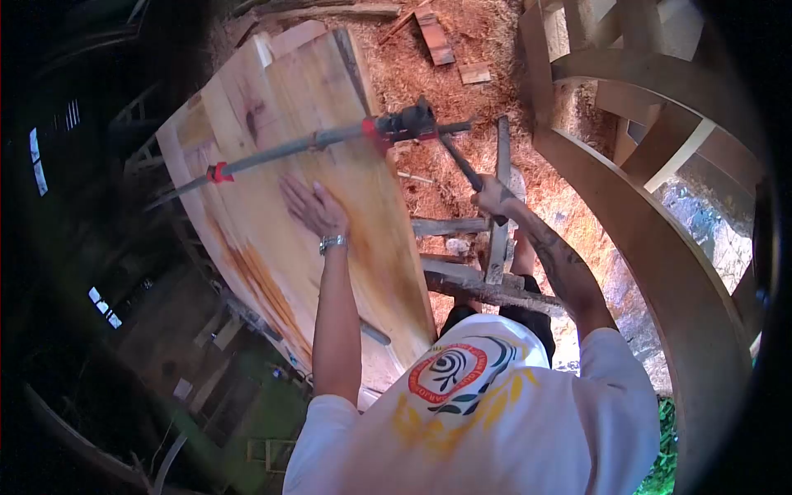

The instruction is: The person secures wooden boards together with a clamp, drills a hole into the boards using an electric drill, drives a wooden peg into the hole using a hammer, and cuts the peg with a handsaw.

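My left hand (315, 208) lies flat on a wide panel of joined wooden planks (285, 115), its fingers stretched out and holding nothing. A long bar clamp (280, 151) with red jaws crosses the panel just beyond that hand. At the right, my right hand (495, 200) is closed around a dark bar-like handle (462, 162). The handle's far end meets the dark screw end of the clamp (408, 124) beside the panel's edge. Whether it is part of the clamp or a separate tool, I cannot tell. A short dark rod (375, 332) rests on the panel's near part.
Rough timber supports (450, 225) stand beside the panel at my legs. Wood shavings (487, 99) cover the ground, with offcuts (435, 37) lying on them. A large curved wooden frame (652, 231) rises close on my right. The left side is dark.
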`<action>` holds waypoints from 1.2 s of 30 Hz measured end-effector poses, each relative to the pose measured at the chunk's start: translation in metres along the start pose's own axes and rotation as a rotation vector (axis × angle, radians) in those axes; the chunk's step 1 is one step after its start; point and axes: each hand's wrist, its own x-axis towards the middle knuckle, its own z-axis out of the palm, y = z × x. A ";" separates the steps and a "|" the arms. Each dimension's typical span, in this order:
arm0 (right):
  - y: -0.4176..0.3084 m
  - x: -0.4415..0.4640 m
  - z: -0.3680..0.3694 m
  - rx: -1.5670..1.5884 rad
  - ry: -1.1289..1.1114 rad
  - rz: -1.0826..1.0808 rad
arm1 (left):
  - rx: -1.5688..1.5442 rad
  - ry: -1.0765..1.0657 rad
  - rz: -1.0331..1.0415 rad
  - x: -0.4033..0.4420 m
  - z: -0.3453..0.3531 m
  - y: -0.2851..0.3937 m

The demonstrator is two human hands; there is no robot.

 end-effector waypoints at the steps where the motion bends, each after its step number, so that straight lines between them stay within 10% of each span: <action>1: -0.003 0.013 -0.015 0.012 -0.057 0.164 | 0.010 -0.007 -0.021 0.001 -0.001 0.004; 7: -0.065 -0.025 -0.015 -0.050 0.010 -0.484 | 0.044 -0.005 -0.072 0.004 0.000 0.009; 20: 0.014 -0.023 -0.039 -0.016 0.139 0.042 | 0.045 -0.017 -0.073 0.007 -0.010 0.012; 36: 0.165 -0.202 0.013 0.117 0.386 0.141 | 0.078 -0.096 0.084 -0.013 -0.019 -0.018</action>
